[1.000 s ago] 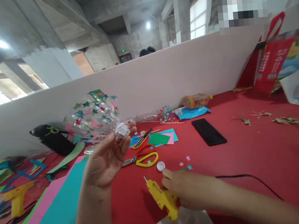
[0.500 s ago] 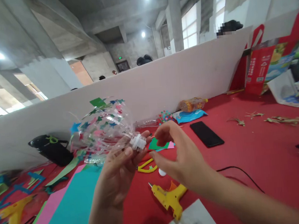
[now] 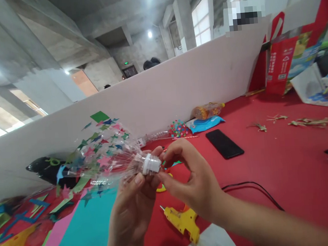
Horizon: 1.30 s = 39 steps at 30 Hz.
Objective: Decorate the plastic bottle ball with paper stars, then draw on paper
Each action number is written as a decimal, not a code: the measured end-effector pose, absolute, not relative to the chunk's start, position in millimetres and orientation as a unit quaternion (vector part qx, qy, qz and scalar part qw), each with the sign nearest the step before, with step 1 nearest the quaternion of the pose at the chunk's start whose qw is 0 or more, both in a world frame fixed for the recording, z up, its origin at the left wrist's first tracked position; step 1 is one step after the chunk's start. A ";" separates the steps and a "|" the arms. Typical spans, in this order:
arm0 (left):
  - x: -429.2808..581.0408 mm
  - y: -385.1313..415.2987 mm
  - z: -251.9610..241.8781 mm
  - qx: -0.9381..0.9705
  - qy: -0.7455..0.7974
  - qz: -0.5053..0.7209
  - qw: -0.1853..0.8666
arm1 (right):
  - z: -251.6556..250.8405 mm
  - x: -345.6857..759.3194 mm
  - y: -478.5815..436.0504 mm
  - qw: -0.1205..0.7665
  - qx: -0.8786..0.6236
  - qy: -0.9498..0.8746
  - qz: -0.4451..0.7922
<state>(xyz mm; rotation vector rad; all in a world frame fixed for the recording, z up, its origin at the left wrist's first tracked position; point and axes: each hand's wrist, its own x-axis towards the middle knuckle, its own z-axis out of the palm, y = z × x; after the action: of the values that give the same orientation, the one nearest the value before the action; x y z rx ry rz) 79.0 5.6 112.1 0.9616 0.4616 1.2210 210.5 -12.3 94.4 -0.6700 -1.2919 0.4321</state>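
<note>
"Rising from the near edge, how does the left hand (image 3: 136, 196) stand?"

"Palm partly turned up, thumb on the near side and fingers curled beneath and behind. The right hand (image 3: 198, 183) comes in from the near right, wrist bent, thumb and forefinger curved toward each other."

"And the star-dotted plastic piece (image 3: 106, 153)?"

"It is up off the counter (image 3: 271, 167), its neck held in the left grip. The clear strips fan out to the left and far, while the white end (image 3: 152, 164) points right, toward the other hand's fingertips."

"Is the right grip on it?"

"Its tips are narrow and right beside the white end; whether they touch it cannot be told from this angle."

"What differs from the earlier views?"

"A second ago the right hand was down at the yellow glue gun (image 3: 182, 222), which now lies on the counter below both hands. Half a second ago that hand was up, but its thumb and forefinger were wider apart and farther from the white end. The small white cap seen on the counter then is now out of sight, and only a bit of the scissors' yellow handle (image 3: 160, 188) shows."
</note>
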 end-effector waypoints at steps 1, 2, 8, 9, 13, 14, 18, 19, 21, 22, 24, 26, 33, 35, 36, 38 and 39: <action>79.4 5.8 110.8 0.423 0.198 0.544 0.697 | 93.6 211.1 -11.9 0.726 -0.303 -0.591 0.179; 79.6 5.9 109.7 0.416 0.190 0.541 0.706 | 93.0 212.0 -11.8 0.726 -0.302 -0.596 0.160; 83.6 3.3 107.5 0.380 0.162 0.515 0.751 | 93.9 219.0 -12.9 0.717 -0.297 -0.629 0.042; 84.1 2.7 107.6 0.379 0.152 0.511 0.756 | 94.5 220.0 -13.2 0.714 -0.298 -0.632 0.032; 84.0 1.6 106.4 0.387 0.134 0.503 0.761 | 96.6 222.8 -14.3 0.699 -0.302 -0.648 0.000; 83.9 1.6 105.7 0.391 0.135 0.501 0.760 | 96.8 223.2 -14.6 0.697 -0.303 -0.650 -0.014; 86.5 0.9 104.2 0.389 0.124 0.504 0.761 | 95.7 223.5 -16.0 0.699 -0.303 -0.644 -0.073; 87.6 0.5 104.3 0.385 0.118 0.501 0.766 | 95.3 223.4 -16.2 0.698 -0.302 -0.644 -0.083; 89.5 -0.5 104.8 0.380 0.109 0.494 0.774 | 94.8 223.2 -16.3 0.697 -0.301 -0.643 -0.102; 90.2 -0.9 104.9 0.379 0.105 0.492 0.777 | 94.8 223.3 -16.1 0.697 -0.300 -0.642 -0.111; 90.7 -1.4 104.4 0.381 0.098 0.490 0.778 | 95.5 223.7 -15.6 0.697 -0.296 -0.642 -0.118; 90.2 -1.2 102.9 0.383 0.094 0.487 0.779 | 96.4 224.3 -15.1 0.697 -0.290 -0.647 -0.112; 88.7 0.6 99.8 0.397 0.053 0.458 0.794 | 96.4 224.1 -15.6 0.685 -0.298 -0.656 -0.104; 89.6 0.5 101.0 0.397 0.037 0.448 0.800 | 96.8 224.2 -16.1 0.686 -0.294 -0.656 -0.116; 90.0 0.3 101.4 0.396 0.032 0.446 0.802 | 97.2 224.4 -16.4 0.685 -0.290 -0.658 -0.122; 90.6 0.0 100.8 0.396 0.027 0.447 0.802 | 98.2 225.2 -17.0 0.680 -0.286 -0.663 -0.127; 90.7 -0.2 99.6 0.393 0.029 0.452 0.800 | 98.7 225.7 -17.3 0.677 -0.286 -0.666 -0.125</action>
<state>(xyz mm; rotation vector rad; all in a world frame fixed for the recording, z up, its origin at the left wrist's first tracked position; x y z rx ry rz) 90.7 -0.2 99.6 0.8419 0.0620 0.9699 225.7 -17.3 98.7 -0.6437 -1.4981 -0.2814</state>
